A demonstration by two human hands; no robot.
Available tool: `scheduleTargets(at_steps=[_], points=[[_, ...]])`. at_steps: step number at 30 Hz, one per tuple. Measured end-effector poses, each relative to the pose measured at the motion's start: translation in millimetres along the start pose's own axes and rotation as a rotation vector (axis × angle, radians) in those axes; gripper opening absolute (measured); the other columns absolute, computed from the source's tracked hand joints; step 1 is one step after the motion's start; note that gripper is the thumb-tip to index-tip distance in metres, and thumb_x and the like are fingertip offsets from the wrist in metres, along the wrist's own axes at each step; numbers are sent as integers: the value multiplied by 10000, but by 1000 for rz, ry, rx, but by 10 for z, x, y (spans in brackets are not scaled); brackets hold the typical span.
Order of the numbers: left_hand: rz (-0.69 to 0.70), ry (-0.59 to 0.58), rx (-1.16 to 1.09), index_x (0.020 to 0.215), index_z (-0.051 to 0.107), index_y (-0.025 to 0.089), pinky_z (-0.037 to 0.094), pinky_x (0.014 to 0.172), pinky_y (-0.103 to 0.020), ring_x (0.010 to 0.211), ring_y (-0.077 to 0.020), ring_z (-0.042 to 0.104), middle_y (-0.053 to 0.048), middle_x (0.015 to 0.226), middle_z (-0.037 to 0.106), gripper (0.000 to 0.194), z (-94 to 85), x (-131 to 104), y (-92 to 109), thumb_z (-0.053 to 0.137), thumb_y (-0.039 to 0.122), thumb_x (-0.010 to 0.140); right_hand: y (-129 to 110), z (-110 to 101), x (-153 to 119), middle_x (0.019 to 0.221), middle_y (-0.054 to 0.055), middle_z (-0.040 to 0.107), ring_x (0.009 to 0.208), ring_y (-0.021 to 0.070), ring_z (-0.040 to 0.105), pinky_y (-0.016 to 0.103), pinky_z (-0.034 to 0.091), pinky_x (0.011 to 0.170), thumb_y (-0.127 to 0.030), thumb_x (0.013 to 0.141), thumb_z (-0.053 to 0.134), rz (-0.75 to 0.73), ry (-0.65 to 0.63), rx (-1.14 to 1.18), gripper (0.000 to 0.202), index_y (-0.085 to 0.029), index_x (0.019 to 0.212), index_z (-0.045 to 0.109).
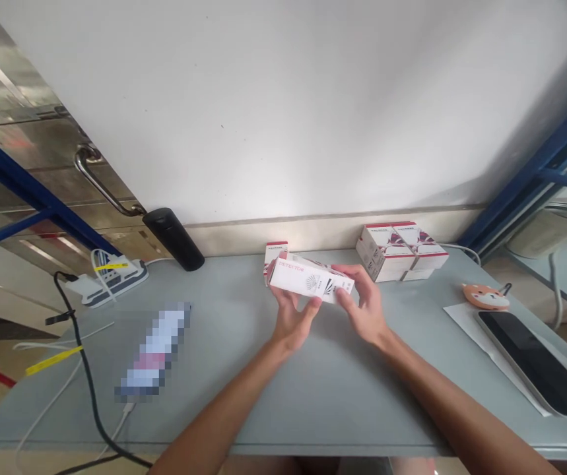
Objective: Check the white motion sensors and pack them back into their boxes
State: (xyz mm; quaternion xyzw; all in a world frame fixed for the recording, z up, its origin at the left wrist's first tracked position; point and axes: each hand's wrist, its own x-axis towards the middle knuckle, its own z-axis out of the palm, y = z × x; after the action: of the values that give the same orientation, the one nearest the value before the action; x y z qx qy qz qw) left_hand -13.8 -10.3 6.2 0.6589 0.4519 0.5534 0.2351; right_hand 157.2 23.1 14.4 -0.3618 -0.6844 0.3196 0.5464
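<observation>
A white cardboard box point(296, 280) with "DETECTOR" in red letters is held above the table, its long printed side toward me. My left hand point(292, 320) grips its left end, thumb along the lower edge and fingers behind. On the right end, my right hand point(365, 303) closes with its thumb on the front and fingers over the top. Behind the left end, a similar small box point(276, 249) with a red edge stands on the table, partly hidden by the held box and my left hand.
Stacked white-and-red boxes point(397, 254) sit by the wall at right. A black cylinder point(174, 239) and a power strip point(115, 280) with cables are at left. A blurred-out phone-like object point(154, 353) lies left; a dark-screened device point(535, 363) and an orange animal-faced item point(486, 297) lie right.
</observation>
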Motion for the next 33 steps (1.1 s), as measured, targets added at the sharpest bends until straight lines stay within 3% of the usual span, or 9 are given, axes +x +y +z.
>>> scheduleTargets(at_steps=[3, 6, 8, 10, 14, 19, 24, 28, 33], points=[[20, 99, 82, 1652, -137, 337, 555, 1114, -436, 1458, -261, 546, -200, 1674, 390, 946, -3, -17, 13, 542, 584, 1041, -79, -96, 27, 1491, 152, 588, 1385, 325, 575, 534, 494, 1124, -510, 1030, 576, -65, -137, -153, 419, -268, 1372, 561], [152, 116, 253, 1660, 96, 332, 542, 1123, -483, 1415, -300, 565, -176, 1581, 496, 911, -36, -16, -93, 694, 444, 981, -111, -147, 79, 1602, 193, 457, 1482, 378, 474, 595, 456, 1165, -557, 982, 639, -173, -162, -284, 605, -266, 1486, 471], [284, 83, 372, 1622, 233, 352, 530, 1126, -517, 1371, -304, 588, -147, 1486, 565, 817, -42, -19, -180, 713, 318, 962, -110, -132, 83, 1520, 195, 530, 1377, 363, 574, 561, 528, 1091, -546, 969, 669, -215, -175, -318, 634, -266, 1498, 456], [358, 58, 432, 1587, 288, 368, 536, 1113, -525, 1338, -294, 602, -131, 1430, 579, 773, -30, -28, -244, 699, 218, 948, -104, -101, 70, 1413, 167, 608, 1250, 319, 658, 498, 583, 1003, -481, 1002, 644, -216, -160, -353, 508, -278, 1446, 507], [321, 35, 463, 1510, 355, 364, 560, 1079, -536, 1316, -300, 611, -133, 1432, 538, 733, 12, -51, -281, 733, 186, 908, -101, -78, 67, 1260, 116, 689, 1090, 270, 712, 428, 613, 894, -410, 1005, 642, -204, -72, -366, 359, -285, 1336, 586], [259, -36, 555, 1356, 530, 329, 601, 1028, -527, 1317, -323, 617, -131, 1451, 511, 516, 20, -64, -256, 747, 207, 904, -116, -106, 94, 1134, 80, 716, 960, 231, 708, 404, 606, 869, -375, 959, 705, -196, -33, -273, 317, -271, 1248, 624], [341, -52, 587, 1403, 490, 355, 627, 999, -492, 1331, -305, 616, -129, 1480, 468, 553, 4, -59, -251, 704, 161, 931, -105, -134, 87, 1077, 65, 740, 936, 218, 715, 382, 601, 851, -441, 1014, 622, -109, 36, -180, 260, -262, 1199, 653], [399, -105, 533, 1461, 433, 382, 639, 969, -449, 1361, -295, 595, -139, 1543, 374, 635, -10, -65, -269, 649, 95, 938, -119, -188, 116, 994, 54, 723, 849, 193, 687, 324, 565, 729, -481, 1077, 487, -17, 203, -126, 300, -255, 1138, 674], [382, -119, 529, 1310, 536, 336, 639, 972, -453, 1356, -316, 591, -136, 1560, 316, 516, -52, -70, -277, 688, 76, 891, -121, -218, 189, 699, -39, 566, 529, 134, 468, 257, 401, 490, -490, 1051, 555, 181, 186, 40, 285, -284, 1232, 632]])
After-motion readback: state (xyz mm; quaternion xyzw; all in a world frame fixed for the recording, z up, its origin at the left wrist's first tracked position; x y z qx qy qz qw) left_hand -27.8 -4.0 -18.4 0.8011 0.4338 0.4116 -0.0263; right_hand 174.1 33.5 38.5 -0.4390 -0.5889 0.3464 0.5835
